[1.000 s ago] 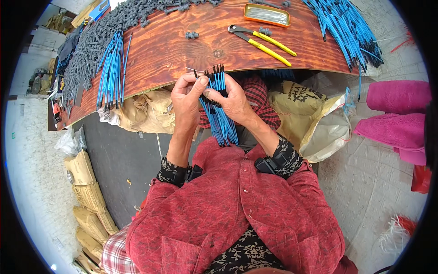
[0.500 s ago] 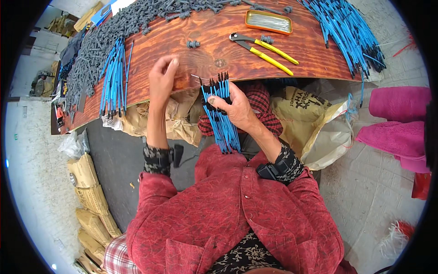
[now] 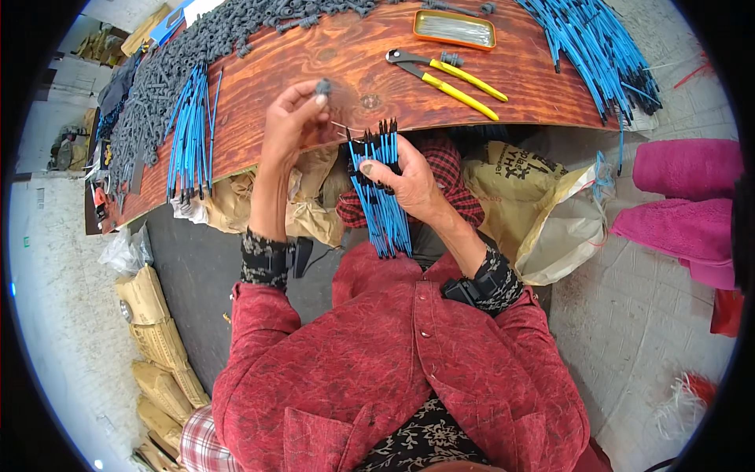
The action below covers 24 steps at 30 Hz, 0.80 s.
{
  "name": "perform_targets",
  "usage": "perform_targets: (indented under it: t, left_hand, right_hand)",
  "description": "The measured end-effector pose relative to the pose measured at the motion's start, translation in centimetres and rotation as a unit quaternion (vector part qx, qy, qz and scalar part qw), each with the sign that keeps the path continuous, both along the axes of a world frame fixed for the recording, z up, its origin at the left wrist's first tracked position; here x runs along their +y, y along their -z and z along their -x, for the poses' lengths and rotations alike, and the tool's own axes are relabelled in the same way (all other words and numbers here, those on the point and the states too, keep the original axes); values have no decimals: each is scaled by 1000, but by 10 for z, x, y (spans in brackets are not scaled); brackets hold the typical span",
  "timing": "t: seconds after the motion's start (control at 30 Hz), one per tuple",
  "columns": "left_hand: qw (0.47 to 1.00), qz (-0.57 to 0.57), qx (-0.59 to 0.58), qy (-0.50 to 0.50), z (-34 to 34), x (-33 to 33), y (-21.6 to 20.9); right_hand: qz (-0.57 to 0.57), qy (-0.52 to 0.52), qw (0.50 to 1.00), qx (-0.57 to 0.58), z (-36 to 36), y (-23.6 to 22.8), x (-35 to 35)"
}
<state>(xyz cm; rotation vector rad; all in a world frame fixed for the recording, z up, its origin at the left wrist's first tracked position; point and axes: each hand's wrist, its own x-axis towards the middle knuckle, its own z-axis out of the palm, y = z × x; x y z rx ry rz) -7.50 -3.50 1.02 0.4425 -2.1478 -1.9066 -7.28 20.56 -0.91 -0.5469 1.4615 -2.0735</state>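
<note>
Above the table's near edge, my left hand (image 3: 287, 124) pinches a small ribbed grey plastic fitting (image 3: 323, 87) between thumb and fingertips. My right hand (image 3: 410, 182) is closed round a bundle of thin blue rods with black tips (image 3: 385, 224), its thumb lying across them. The bundle hangs over my lap, tips toward the table. A thin metal pin (image 3: 343, 127) sticks out sideways from the bundle's upper left, its far end lost among the tips.
Yellow-handled pliers (image 3: 460, 96) lie on the wooden table (image 3: 259, 102), beside another grey fitting (image 3: 451, 59). An orange-rimmed tin of metal pins (image 3: 454, 45) is behind them. Grey fittings (image 3: 153, 110) are heaped left; blue rods lie left (image 3: 187, 130) and right (image 3: 586, 59).
My left hand has picked up the grey fitting that lay on the table and brought it slightly nearer. My right hand keeps its hold on the rods, almost still.
</note>
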Motion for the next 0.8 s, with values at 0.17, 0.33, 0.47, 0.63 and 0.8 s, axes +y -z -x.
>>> perform_targets:
  t: [0.17,0.33,0.47,0.63,0.8]
  left_hand:
    - [922,-376,23,94,-59,37,-16]
    - [866,-477,62,136,-77,43,-11]
    - [886,-448,48,112,-81,47,-19]
    - [886,-433,47,158,-86,33,-19]
    - [893,-417,29,168,-86,30,-22]
  right_hand:
    - [-7,-22,1000,-5,-5,0,-2]
    - [42,-30,999,11,-13,-6,-8]
    - [22,-54,998,21,-17,-3,-7]
    - [9,-58,998,15,-22,-8,-7]
    - [10,-56,998,15,-22,-7,-8]
